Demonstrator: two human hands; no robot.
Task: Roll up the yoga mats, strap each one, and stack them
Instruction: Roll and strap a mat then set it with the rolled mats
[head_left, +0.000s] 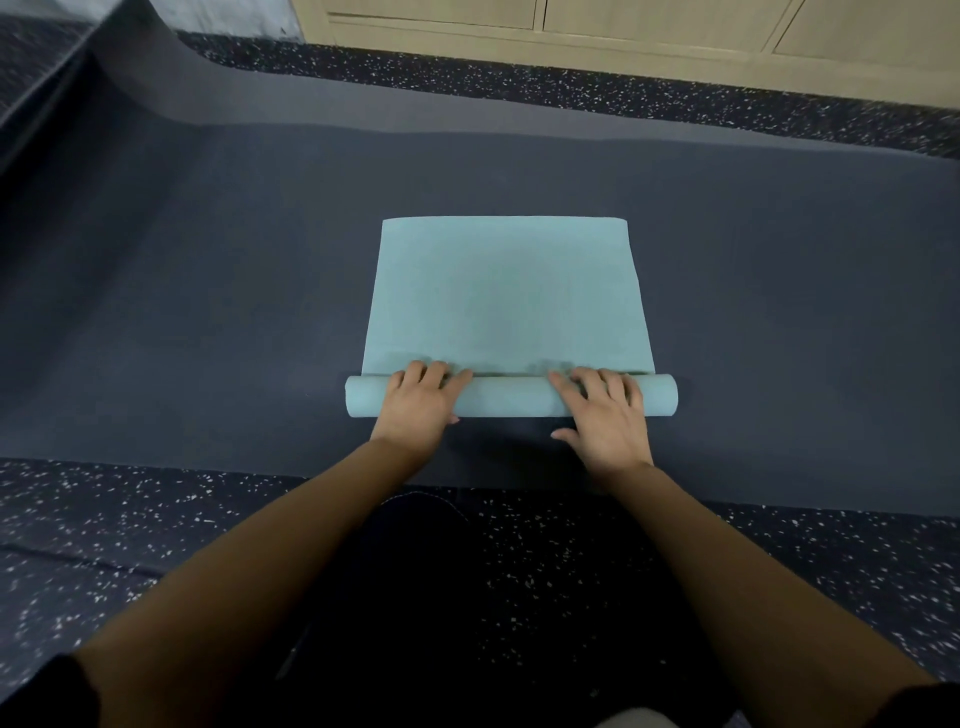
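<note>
1. Near the dark mat's (208, 312) front edge, our left hand (423, 400) and right hand (602, 410) press spread, nearly straight fingers onto the teal roll (511, 397). They clasp nothing and sit apart, probably to keep it rolling evenly.
2. Beyond, the flat remainder (506, 291) lies toward the far edge, not yet rolled.

Speckled floor (104, 525), wide dark mat (208, 312) spread on it, part-rolled teal mat (506, 291) atop
</note>
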